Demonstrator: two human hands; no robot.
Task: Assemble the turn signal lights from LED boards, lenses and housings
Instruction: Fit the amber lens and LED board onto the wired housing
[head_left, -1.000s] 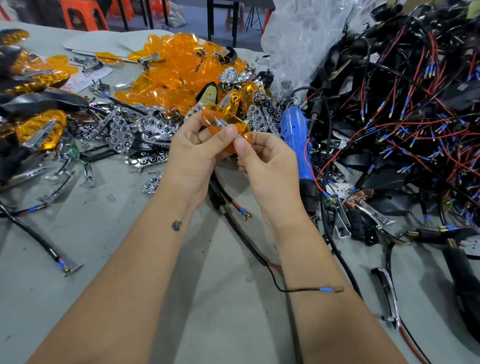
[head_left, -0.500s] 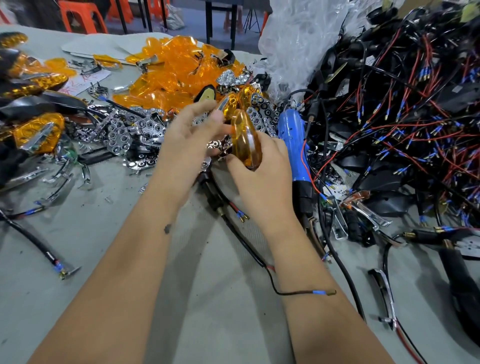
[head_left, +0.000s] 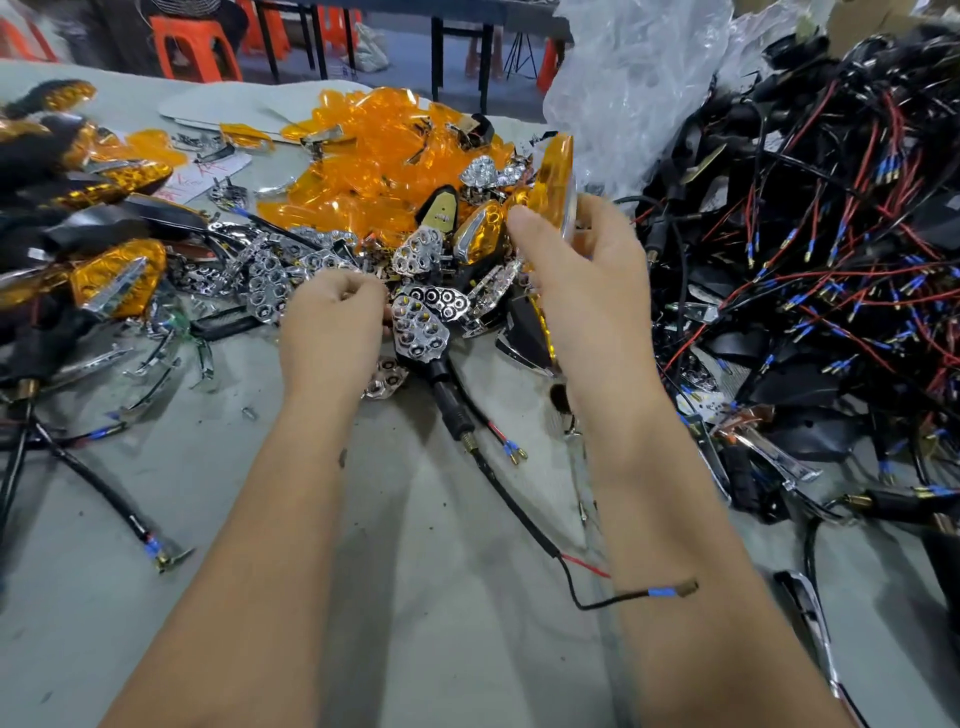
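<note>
Left hand (head_left: 332, 317) fingertips curled out of sight

A lens (head_left: 557, 182) stands on edge in the right hand (head_left: 582, 280); the left hand (head_left: 332, 322) lies left of that grip, reflectors (head_left: 421, 322) between them, the lens pile (head_left: 374, 171) behind, wired housings (head_left: 810, 249) heaped right.

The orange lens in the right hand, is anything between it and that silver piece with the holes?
Nothing visible blocks it. The orange lens is held up in the right hand, above and right of the silver reflector; only open air lies between.
</note>
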